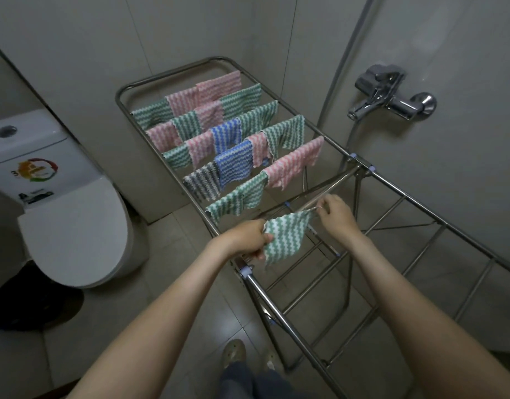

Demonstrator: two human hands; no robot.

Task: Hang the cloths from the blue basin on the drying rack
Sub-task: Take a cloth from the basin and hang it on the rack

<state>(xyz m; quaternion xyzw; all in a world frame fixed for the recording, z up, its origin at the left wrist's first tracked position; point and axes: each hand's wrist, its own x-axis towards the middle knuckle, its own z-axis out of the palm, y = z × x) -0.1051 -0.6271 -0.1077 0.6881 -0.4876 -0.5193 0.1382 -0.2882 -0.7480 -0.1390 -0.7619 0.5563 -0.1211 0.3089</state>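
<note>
**A:** What are the hands doing at this moment?

**B:** Both are holding one green-and-white cloth (285, 236). The left hand (245, 240) is gripping its left edge with curled fingers. The right hand (338, 213) is pinching the upper right corner between thumb and fingertips. The cloth is hanging spread between them over the middle part of the drying rack (420, 205), just in front of the filled wing. Whether it is already touching a rail, I cannot tell.

**A:** And what is the rack carrying?

**B:** The far wing is carrying the hung cloths (190, 151) in five rows, each one draped over a rail. I am counting about seventeen:
- seven green ones (288, 131)
- seven pink ones (291, 165)
- two blue ones (235, 164)
- one grey one (202, 181)

Some are overlapping their neighbours, so the count is perhaps wrong by one.

**A:** What is standing around the rack?

**B:** One white toilet (72, 231) is standing on the left with its lid down, and its tank is wearing one coloured sticker (36, 169). One chrome tap (392, 93) is sitting on the right wall, and one hose (347, 53) is rising along the wall beside it. One dark round thing (32, 300) is lying on the floor beside the toilet — what it is, I cannot tell. At the bottom edge the person's two feet are showing, and the left one is wearing a sandal (233, 352).
</note>
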